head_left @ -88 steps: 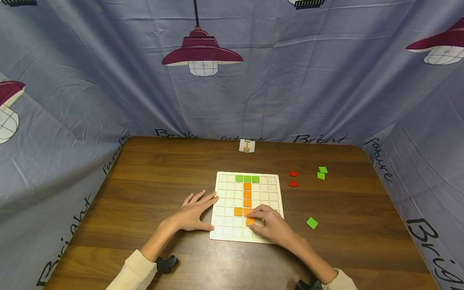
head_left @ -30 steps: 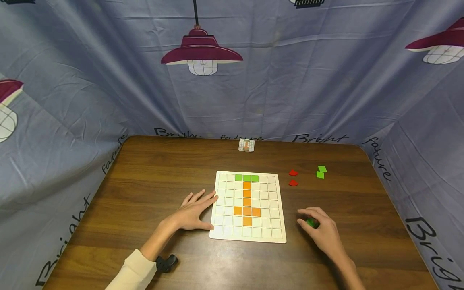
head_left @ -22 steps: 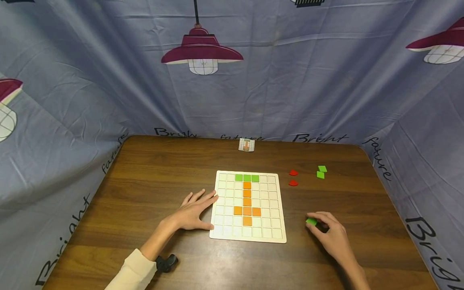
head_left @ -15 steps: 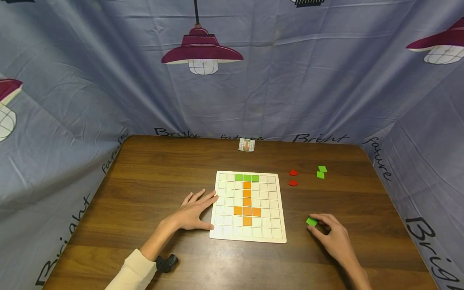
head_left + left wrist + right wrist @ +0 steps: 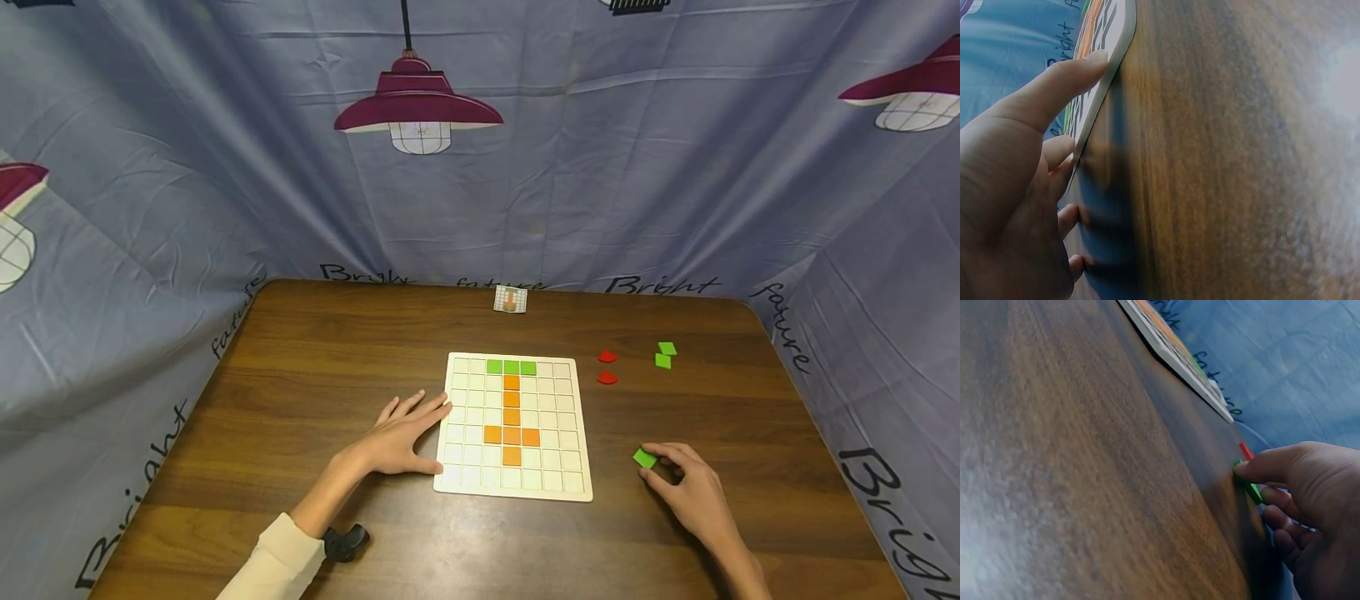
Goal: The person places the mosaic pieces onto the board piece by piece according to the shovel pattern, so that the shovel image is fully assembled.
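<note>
A white grid board (image 5: 467, 483) lies flat on the table, bearing a row of green tiles (image 5: 512, 367) at its far edge. Below them several orange tiles (image 5: 512, 417) form a line with a crosspiece. My left hand (image 5: 393, 440) rests against the board's left edge, fingers spread and straight, thumb on the near part of that edge (image 5: 1102, 81). Right of the board, my right hand (image 5: 693, 492) pinches a loose green square tile (image 5: 644, 457) by its edges, thumb and index finger on it. The right wrist view shows this green tile (image 5: 1251, 489) between the fingers, partly covered.
Two red pieces (image 5: 607, 357) lie right of the board, with two more green tiles (image 5: 665, 361) farther right. At the table's far edge sits a small pattern card (image 5: 511, 299). A printed curtain (image 5: 570, 167) hangs behind the table (image 5: 337, 333).
My right hand has left an orange tile on the board, moved right and taken hold of the loose green tile, which shifted slightly. The left hand has stayed in place.
</note>
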Demonstrator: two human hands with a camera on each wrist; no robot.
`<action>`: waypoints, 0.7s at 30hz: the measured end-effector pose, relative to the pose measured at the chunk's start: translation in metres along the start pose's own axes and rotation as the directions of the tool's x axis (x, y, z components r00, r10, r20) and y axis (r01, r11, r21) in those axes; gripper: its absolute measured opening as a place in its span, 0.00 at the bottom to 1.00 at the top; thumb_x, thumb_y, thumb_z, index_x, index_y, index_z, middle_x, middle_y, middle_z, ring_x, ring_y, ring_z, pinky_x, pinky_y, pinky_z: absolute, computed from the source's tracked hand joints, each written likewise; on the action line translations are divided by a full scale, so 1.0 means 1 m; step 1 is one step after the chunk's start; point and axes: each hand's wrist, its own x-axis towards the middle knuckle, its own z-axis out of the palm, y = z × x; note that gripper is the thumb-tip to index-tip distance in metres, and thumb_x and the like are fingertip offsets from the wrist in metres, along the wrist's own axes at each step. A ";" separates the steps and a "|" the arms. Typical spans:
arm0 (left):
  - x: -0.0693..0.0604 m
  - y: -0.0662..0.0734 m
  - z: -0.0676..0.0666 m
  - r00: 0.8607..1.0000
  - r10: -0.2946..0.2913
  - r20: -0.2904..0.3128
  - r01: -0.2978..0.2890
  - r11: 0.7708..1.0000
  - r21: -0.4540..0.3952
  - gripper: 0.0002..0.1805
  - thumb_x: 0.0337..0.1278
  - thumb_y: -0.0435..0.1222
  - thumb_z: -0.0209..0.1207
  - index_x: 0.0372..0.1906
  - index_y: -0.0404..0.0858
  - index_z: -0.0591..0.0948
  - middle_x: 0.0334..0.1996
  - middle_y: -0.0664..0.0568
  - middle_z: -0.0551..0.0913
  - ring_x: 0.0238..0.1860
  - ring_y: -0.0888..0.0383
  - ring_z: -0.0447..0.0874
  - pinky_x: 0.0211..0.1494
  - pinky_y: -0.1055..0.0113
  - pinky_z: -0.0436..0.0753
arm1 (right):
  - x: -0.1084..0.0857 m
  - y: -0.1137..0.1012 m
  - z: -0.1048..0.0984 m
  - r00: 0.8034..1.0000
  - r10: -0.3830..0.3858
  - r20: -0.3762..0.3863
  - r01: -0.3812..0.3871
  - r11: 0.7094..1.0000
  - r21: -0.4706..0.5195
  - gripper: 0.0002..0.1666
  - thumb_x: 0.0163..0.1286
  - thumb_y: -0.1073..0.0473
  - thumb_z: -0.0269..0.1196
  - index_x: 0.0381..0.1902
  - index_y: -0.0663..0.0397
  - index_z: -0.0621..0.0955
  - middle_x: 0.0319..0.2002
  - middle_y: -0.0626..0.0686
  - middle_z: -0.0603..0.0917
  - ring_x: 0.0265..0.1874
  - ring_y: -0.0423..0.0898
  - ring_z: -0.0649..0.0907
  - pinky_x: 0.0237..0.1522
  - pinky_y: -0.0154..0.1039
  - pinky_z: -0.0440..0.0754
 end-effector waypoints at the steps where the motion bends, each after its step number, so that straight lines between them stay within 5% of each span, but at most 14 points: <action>1: 0.000 0.000 0.000 1.000 -0.001 0.001 0.001 1.000 -0.002 0.51 0.54 0.55 0.68 0.79 0.44 0.58 0.79 0.52 0.52 0.78 0.42 0.41 0.73 0.36 0.38 | 0.000 0.000 0.000 1.000 -0.001 -0.001 0.001 1.000 -0.004 0.21 0.52 0.70 0.76 0.46 0.57 0.87 0.43 0.50 0.83 0.37 0.36 0.78 0.37 0.20 0.72; 12: 0.002 0.000 0.001 1.000 0.003 0.001 -0.003 1.000 0.005 0.51 0.54 0.55 0.68 0.79 0.45 0.58 0.79 0.52 0.52 0.78 0.42 0.41 0.73 0.36 0.38 | 0.002 -0.002 -0.004 1.000 0.005 0.024 -0.004 0.999 -0.038 0.20 0.54 0.69 0.75 0.47 0.58 0.87 0.42 0.50 0.84 0.35 0.37 0.78 0.34 0.25 0.75; 21: 0.000 0.001 0.000 1.000 0.004 -0.001 -0.004 1.000 -0.009 0.51 0.55 0.55 0.68 0.79 0.44 0.59 0.79 0.51 0.53 0.78 0.41 0.41 0.72 0.35 0.37 | 0.011 -0.030 0.005 0.994 -0.085 0.065 0.083 0.996 0.034 0.22 0.54 0.72 0.74 0.48 0.58 0.88 0.45 0.50 0.84 0.36 0.44 0.81 0.35 0.33 0.80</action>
